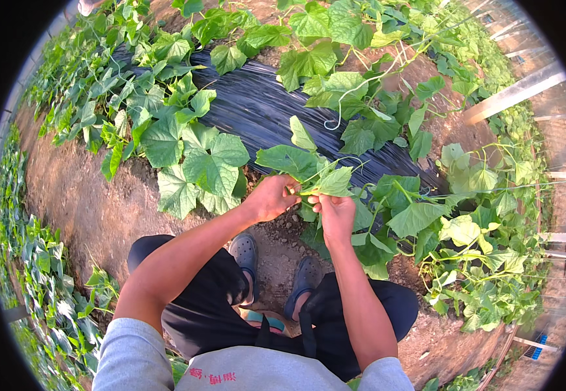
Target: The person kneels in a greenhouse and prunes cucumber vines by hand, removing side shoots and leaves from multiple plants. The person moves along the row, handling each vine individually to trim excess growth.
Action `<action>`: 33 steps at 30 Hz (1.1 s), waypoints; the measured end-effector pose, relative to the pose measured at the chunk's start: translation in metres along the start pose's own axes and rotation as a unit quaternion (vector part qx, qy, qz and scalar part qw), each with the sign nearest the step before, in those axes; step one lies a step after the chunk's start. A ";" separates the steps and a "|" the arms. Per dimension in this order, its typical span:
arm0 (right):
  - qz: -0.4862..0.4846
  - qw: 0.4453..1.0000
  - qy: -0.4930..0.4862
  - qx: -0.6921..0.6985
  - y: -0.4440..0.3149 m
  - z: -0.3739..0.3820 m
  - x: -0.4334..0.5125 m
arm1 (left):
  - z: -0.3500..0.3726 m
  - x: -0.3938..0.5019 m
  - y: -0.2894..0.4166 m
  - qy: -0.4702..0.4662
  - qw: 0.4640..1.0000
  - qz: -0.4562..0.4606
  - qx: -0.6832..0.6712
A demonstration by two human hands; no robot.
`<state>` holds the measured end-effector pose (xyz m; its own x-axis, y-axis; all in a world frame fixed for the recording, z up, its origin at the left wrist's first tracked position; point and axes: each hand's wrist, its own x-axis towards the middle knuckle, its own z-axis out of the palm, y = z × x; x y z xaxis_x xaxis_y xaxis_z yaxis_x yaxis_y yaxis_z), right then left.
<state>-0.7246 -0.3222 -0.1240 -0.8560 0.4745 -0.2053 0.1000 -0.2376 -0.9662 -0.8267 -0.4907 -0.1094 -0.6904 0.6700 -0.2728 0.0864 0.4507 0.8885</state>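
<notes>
In the middle of the head view, a leafy cucumber-like vine [333,183] is held between my two hands. My left hand [274,198] pinches its stem from the left, thumb and fingers together. Close beside it, my right hand [334,215] grips the same shoot just below a pale green leaf. A larger dark leaf [288,162] spreads above my left hand. Thin tendrils curl off to the right of the shoot. Exactly what lies between the fingertips is partly hidden by fingers and leaves.
Black plastic mulch film [263,105] covers the planted bed ahead. A loose white string [356,90] hangs over the vines. To the right stands a pale post [515,93]. Bare soil [92,195] runs along the left, and my clogs [245,254] rest on the ground below.
</notes>
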 end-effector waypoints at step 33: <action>-0.176 0.954 -0.075 -0.232 -0.022 0.021 -0.114 | 0.027 -0.072 -0.066 0.005 0.939 -0.113 -0.324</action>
<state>-0.6405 -0.3889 -0.0761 -0.9375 0.3206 0.1355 -0.0229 0.3317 -0.9431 -0.7631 -0.5530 -0.1588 -0.6451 0.5933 -0.4815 -0.5164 0.1260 0.8470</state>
